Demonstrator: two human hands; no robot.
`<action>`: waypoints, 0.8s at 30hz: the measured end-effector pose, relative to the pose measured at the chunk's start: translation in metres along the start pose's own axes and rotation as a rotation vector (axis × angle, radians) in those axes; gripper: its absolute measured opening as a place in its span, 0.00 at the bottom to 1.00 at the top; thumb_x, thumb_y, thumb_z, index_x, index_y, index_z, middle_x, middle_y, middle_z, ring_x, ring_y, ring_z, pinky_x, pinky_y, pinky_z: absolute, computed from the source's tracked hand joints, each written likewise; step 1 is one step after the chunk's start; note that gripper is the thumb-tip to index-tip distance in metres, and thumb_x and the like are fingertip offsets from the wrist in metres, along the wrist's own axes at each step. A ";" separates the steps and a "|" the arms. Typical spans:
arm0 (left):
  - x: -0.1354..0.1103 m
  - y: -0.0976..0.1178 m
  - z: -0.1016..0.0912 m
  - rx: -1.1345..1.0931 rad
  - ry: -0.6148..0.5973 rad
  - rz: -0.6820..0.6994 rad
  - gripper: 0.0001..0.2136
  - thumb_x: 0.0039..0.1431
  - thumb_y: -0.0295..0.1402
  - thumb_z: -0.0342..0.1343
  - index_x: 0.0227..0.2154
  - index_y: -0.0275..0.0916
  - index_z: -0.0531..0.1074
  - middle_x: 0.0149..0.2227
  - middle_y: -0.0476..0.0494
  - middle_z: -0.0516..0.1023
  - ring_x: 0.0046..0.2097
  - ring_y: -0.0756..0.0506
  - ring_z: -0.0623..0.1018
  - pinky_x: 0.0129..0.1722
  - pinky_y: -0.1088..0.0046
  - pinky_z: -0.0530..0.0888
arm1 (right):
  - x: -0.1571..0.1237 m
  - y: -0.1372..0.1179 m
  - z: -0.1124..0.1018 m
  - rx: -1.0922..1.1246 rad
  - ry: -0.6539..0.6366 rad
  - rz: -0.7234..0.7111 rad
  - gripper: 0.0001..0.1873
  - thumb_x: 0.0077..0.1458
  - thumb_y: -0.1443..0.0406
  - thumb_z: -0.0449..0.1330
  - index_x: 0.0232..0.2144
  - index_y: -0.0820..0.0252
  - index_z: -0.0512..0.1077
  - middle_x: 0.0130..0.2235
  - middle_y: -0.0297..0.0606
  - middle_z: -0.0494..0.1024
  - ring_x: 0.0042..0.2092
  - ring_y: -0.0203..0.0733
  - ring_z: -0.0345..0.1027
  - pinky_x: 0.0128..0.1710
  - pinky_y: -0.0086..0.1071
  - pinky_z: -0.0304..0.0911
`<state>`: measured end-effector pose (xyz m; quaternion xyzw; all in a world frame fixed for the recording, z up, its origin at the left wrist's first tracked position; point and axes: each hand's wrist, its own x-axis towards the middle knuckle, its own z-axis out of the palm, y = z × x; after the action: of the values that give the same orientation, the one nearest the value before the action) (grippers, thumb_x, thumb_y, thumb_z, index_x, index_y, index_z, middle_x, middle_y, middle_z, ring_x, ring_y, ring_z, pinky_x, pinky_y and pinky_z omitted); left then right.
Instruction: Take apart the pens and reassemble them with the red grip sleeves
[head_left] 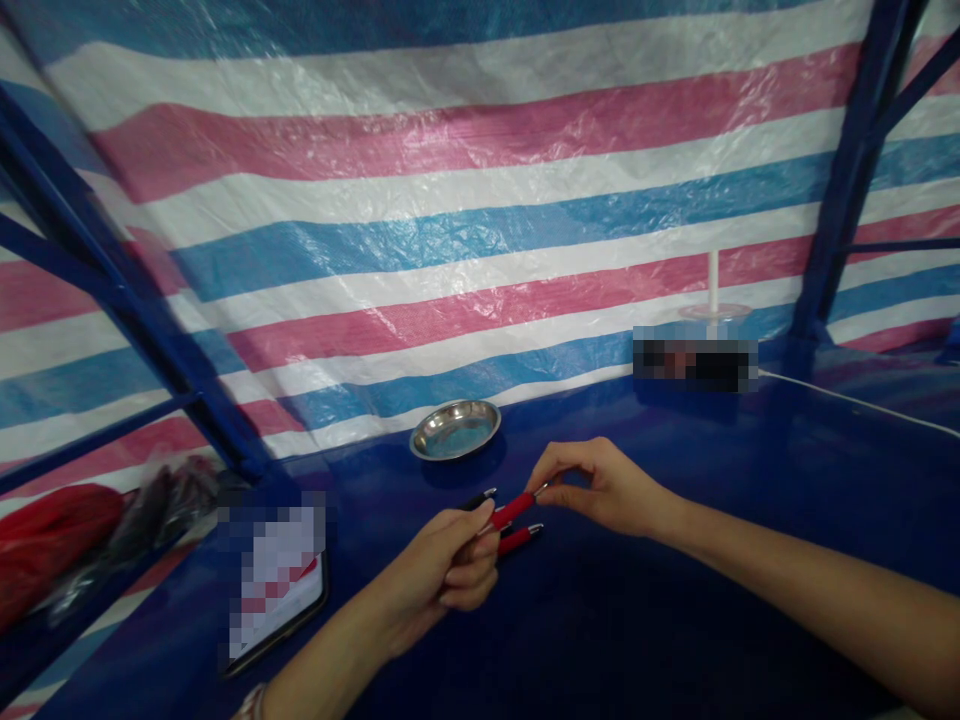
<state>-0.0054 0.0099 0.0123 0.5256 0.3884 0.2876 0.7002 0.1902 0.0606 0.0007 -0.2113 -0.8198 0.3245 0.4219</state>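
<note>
Left hand: the left hand [450, 570], at lower centre of the frame, is curled around a red pen [512, 511] and holds it slanted.
Right hand: the right hand [619, 490], right of centre, makes a narrow pinch with thumb and forefinger on the pen's metal end.
Other pens: just beside the left hand I see a black pen [477, 499] and a second red pen [517, 540]; I cannot tell whether the fingers touch them.
Blue counter: on the counter [637, 620], a shiny metal dish [457, 437] stands near the middle of the frame; a phone [304, 595], partly blurred, is at lower left.
Striped sheet: the plastic sheet [480, 220] hangs behind, between blue metal posts [847, 170].
</note>
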 end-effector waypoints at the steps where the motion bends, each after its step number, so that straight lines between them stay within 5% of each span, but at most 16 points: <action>1: 0.001 0.000 -0.001 -0.011 -0.010 0.004 0.19 0.54 0.45 0.45 0.16 0.38 0.51 0.10 0.61 0.45 0.12 0.58 0.45 0.13 0.80 0.42 | 0.000 -0.001 -0.002 -0.072 0.000 -0.039 0.04 0.48 0.67 0.56 0.29 0.61 0.70 0.31 0.35 0.73 0.34 0.34 0.66 0.34 0.27 0.60; 6: 0.005 -0.002 -0.003 0.272 0.134 0.075 0.20 0.55 0.48 0.41 0.17 0.38 0.54 0.10 0.59 0.48 0.13 0.57 0.47 0.13 0.80 0.43 | 0.001 0.006 -0.013 -0.449 0.070 -0.066 0.05 0.51 0.68 0.53 0.29 0.61 0.69 0.30 0.36 0.72 0.33 0.34 0.64 0.33 0.26 0.58; 11: 0.002 -0.003 0.001 1.020 0.295 0.192 0.19 0.56 0.44 0.42 0.18 0.36 0.60 0.15 0.54 0.57 0.18 0.54 0.58 0.18 0.78 0.52 | 0.006 0.033 -0.024 -0.689 0.013 0.256 0.06 0.50 0.70 0.52 0.27 0.62 0.69 0.28 0.36 0.73 0.30 0.35 0.64 0.30 0.27 0.55; 15: -0.005 -0.005 0.008 1.507 0.243 0.300 0.14 0.59 0.37 0.41 0.23 0.36 0.63 0.22 0.50 0.67 0.25 0.51 0.66 0.24 0.76 0.57 | 0.004 0.053 -0.028 -0.720 -0.020 0.338 0.07 0.48 0.72 0.51 0.24 0.63 0.69 0.26 0.37 0.73 0.27 0.35 0.64 0.27 0.26 0.54; 24: -0.010 -0.004 0.013 1.763 0.162 0.283 0.08 0.55 0.34 0.46 0.26 0.37 0.64 0.28 0.47 0.71 0.29 0.48 0.70 0.25 0.74 0.60 | 0.000 0.056 -0.026 -0.801 -0.053 0.360 0.07 0.51 0.69 0.51 0.29 0.64 0.69 0.32 0.42 0.69 0.35 0.38 0.62 0.36 0.29 0.54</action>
<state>-0.0001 -0.0062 0.0127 0.8935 0.4481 0.0045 -0.0295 0.2163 0.1086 -0.0277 -0.4893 -0.8415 0.0546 0.2224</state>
